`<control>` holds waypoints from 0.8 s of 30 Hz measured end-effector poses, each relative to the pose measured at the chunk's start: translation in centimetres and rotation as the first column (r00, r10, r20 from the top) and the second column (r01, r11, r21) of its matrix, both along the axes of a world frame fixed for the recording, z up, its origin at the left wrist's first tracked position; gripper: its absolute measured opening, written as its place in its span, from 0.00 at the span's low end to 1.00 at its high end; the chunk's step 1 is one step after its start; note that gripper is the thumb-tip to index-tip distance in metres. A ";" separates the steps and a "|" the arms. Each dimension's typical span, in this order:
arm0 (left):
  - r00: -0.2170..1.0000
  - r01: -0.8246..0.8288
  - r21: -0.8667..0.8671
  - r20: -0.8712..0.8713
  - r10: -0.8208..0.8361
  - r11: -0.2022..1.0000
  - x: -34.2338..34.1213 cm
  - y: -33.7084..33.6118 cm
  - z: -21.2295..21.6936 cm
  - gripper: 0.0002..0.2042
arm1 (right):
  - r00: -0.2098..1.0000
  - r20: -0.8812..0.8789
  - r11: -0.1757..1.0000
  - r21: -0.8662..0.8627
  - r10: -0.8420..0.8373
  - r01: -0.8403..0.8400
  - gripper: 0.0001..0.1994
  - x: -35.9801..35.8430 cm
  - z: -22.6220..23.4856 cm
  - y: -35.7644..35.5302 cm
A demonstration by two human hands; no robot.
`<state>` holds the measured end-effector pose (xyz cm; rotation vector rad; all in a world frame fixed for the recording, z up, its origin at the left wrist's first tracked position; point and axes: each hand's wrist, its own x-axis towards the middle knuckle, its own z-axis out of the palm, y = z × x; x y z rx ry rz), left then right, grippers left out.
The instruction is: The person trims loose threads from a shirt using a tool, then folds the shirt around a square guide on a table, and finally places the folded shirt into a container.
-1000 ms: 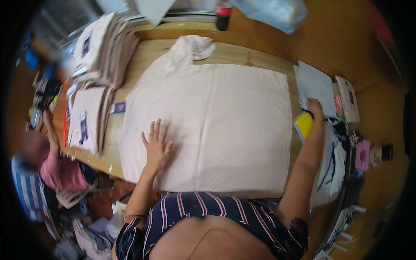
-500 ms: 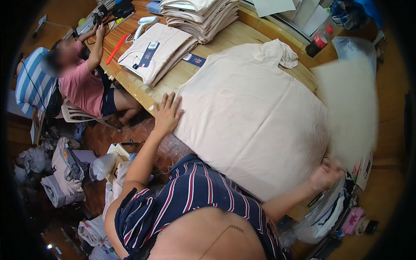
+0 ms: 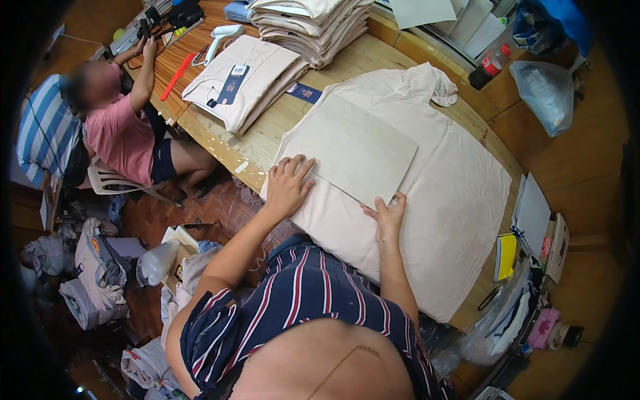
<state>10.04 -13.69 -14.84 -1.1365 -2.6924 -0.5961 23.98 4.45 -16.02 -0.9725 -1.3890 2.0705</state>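
Note:
A cream shirt (image 3: 453, 180) lies spread flat on the wooden table (image 3: 267, 133), collar at the far end. A pale rectangular board (image 3: 353, 150) lies on the shirt's middle. My left hand (image 3: 288, 183) rests flat, fingers apart, on the board's near left corner and the shirt. At the board's near edge my right hand (image 3: 389, 215) pinches it between fingers and thumb.
Folded cream shirts (image 3: 247, 77) and a tall stack (image 3: 313, 23) sit at the table's far left. A seated person in a pink top (image 3: 123, 130) works there. A dark bottle (image 3: 487, 70), a plastic bag (image 3: 543, 83), white sheets (image 3: 533, 213) and a yellow pad (image 3: 507, 257) lie to the right.
My right hand has brought the board from the right side and set it on the shirt. My left hand stays on the shirt's near left part.

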 end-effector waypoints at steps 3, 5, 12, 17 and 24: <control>0.998 0.014 -0.023 -0.065 -0.015 1.000 -0.3 0.4 0.0 0.21 | 0.990 0.109 0.995 -0.048 0.087 -0.082 0.24 -0.1 1.8 -0.5; 0.998 0.013 -0.010 -0.064 -0.014 1.000 -0.7 0.5 -0.4 0.22 | 0.983 0.126 0.991 -0.046 0.132 -0.127 0.26 -0.2 2.0 -0.8; 1.000 -0.014 -0.019 -0.004 0.014 1.000 -0.5 0.7 0.1 0.21 | 0.967 0.165 0.981 -0.034 0.193 -0.190 0.30 -0.6 2.3 0.1; 1.000 -0.015 -0.019 0.024 0.016 1.000 -0.6 0.9 0.1 0.19 | 0.967 0.160 0.979 -0.075 0.198 -0.188 0.30 -0.8 2.5 0.7; 0.999 -0.038 -0.039 0.028 0.039 0.999 -0.7 1.1 0.3 0.20 | 0.963 0.126 0.966 -0.132 0.238 -0.221 0.31 -0.4 3.0 1.0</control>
